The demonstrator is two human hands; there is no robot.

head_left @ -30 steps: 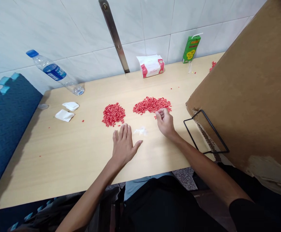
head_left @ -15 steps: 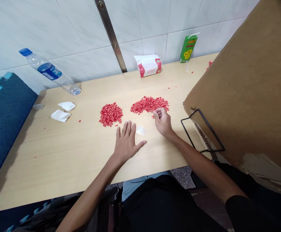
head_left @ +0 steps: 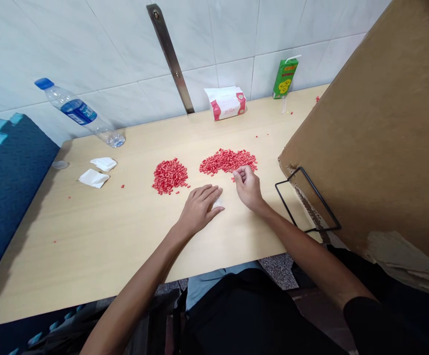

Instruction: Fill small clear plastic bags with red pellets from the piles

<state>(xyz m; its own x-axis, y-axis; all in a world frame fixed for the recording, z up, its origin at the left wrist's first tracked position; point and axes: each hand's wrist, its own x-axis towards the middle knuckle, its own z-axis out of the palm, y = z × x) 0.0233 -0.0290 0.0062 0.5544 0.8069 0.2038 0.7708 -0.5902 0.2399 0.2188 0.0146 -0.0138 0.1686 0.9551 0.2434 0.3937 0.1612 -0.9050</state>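
Two heaps of small red cylindrical pieces lie on the table: a rounder left heap (head_left: 170,176) and a wider right heap (head_left: 227,161). My left hand (head_left: 199,209) is stretched flat, thumb apart, its fingers partly covering a small whitish, clear bit of material (head_left: 218,202). At the near edge of the right heap, my right hand (head_left: 249,188) is closed, thumb against curled fingers. Whatever it may hold is hidden. A few loose red pieces lie just beside its fingertips.
A tilted plastic bottle (head_left: 83,114), a tissue pack (head_left: 228,103) and a green drink carton (head_left: 285,79) stand along the wall. Folded tissues (head_left: 94,178) lie at left. A large cardboard box (head_left: 365,123) with a black wire frame (head_left: 319,197) bounds the right; blue foam (head_left: 11,182) the left.
My left hand has swung right, from beside the whitish bit to over it, with its fingers closer together. My right hand has stayed nearly in place.
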